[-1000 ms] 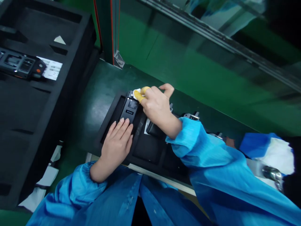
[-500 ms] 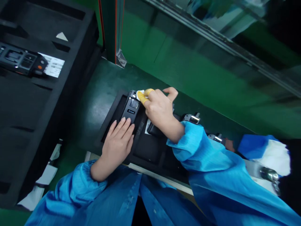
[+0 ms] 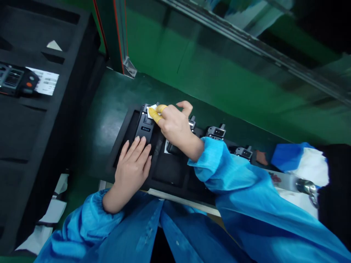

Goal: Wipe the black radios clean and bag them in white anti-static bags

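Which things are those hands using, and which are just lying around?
Seem in use:
Riton device, under the left hand
white piece, pinched by the right hand
black tray

Probably just lying around:
blue-and-white bundle
reddish-brown scrap
white scrap, far left

The loose cloth sleeves (image 3: 238, 171) are bright blue, the tubular finger covers (image 3: 155, 115) yellow, the small flat wipe (image 3: 149, 111) white, the smooth bench top (image 3: 105, 117) dark green, and the oblong plastic handheld device (image 3: 142, 135) seemingly black in dim light, with pale lettering (image 3: 145, 129)
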`<state>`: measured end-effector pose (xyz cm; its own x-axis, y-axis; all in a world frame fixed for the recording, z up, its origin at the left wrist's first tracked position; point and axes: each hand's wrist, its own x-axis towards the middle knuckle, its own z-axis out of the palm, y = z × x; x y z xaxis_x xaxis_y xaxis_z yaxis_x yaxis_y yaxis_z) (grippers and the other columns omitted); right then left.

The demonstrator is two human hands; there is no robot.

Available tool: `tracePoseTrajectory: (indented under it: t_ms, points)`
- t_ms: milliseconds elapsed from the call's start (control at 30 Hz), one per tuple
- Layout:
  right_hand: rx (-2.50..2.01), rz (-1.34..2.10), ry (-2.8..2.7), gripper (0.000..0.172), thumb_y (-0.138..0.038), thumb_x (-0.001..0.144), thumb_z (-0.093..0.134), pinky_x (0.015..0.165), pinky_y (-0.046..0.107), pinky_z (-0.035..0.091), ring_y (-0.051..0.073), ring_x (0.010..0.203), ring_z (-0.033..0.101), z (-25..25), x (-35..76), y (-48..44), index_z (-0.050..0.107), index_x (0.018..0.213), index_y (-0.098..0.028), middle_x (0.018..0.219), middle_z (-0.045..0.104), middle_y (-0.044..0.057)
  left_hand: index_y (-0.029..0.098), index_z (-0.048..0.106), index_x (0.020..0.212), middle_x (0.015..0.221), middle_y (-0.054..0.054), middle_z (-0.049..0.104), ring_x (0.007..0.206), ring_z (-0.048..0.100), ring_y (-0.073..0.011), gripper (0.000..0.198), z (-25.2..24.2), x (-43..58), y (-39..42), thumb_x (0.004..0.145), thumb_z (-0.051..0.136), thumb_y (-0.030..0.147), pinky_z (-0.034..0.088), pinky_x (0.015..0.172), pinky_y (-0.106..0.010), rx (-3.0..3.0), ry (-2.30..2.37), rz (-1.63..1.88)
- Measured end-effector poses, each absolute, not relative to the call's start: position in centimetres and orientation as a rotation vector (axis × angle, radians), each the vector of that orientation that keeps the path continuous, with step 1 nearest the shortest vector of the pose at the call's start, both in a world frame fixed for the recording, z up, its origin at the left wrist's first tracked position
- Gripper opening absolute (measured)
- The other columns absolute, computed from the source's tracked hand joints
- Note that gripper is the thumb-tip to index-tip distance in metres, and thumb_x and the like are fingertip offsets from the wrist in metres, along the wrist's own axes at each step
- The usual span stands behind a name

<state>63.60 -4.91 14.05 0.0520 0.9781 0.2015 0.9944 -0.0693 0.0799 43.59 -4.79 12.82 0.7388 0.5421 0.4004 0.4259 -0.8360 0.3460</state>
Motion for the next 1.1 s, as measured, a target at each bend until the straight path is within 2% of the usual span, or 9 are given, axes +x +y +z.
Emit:
tracePoseTrajectory:
  t_ms: [133,267,367,567,833,1100]
  points:
    - [-2.286,-0.358,-1.981,0.043,-0.020,0.101,0.027,0.094,0.044,0.016,0.015,0.087,0.048,14.1,65.4,-6.0,0.069,0.093,-0.024,0.088,0.062,0.001,0.012,0.067,0.113,0.127,-0.017,0.066,0.122,0.061,-0.0306,0.026,12.8,43.6,-4.8,0.091,0.054,0.017,0.046,0.105,-0.049,2.690,0.757,0.745]
    - [-2.276,-0.401,-1.871,0.044,-0.024,0.101,0.025,0.094,0.045,0.017,0.015,0.087,0.048,15.0,65.4,-6.2,0.069,0.097,-0.024,0.091,0.062,0.001,0.013,0.068,0.111,0.128,-0.016,0.065,0.123,0.060,-0.0308,0.025,12.7,43.7,-4.9,0.090,0.055,0.017,0.045,0.106,-0.050,2.667,0.766,0.750]
    - [-2.139,-0.386,-1.999,0.042,-0.021,0.101,0.027,0.094,0.044,0.016,0.015,0.088,0.049,15.2,63.2,-5.6,0.069,0.099,-0.024,0.093,0.063,0.001,0.012,0.068,0.109,0.126,-0.017,0.066,0.121,0.061,-0.0304,0.023,12.6,43.7,-4.9,0.090,0.056,0.016,0.047,0.105,-0.049,2.685,0.752,0.773]
    - [-1.842,-0.475,-2.292,0.038,-0.015,0.099,0.034,0.091,0.040,0.015,0.014,0.084,0.045,14.3,60.6,-6.0,0.070,0.087,-0.021,0.086,0.065,0.000,0.011,0.067,0.107,0.120,-0.017,0.069,0.119,0.063,-0.0293,0.021,12.3,43.7,-4.9,0.090,0.055,0.013,0.049,0.104,-0.051,2.620,0.763,0.851]
    - [-1.850,-0.431,-2.290,0.035,-0.013,0.097,0.038,0.089,0.040,0.016,0.015,0.083,0.044,14.2,61.0,-7.3,0.068,0.080,-0.019,0.083,0.063,0.001,0.011,0.068,0.105,0.119,-0.016,0.070,0.118,0.063,-0.0292,0.020,12.3,43.7,-5.0,0.090,0.055,0.012,0.050,0.104,-0.050,2.612,0.758,0.860]
    - [-2.014,-0.169,-2.264,0.037,-0.015,0.097,0.036,0.089,0.042,0.018,0.016,0.084,0.044,14.6,60.3,-7.2,0.067,0.077,-0.019,0.083,0.063,0.003,0.012,0.068,0.107,0.122,-0.015,0.069,0.120,0.062,-0.0283,0.022,12.4,43.6,-4.9,0.091,0.053,0.013,0.048,0.106,-0.049,2.598,0.768,0.819]
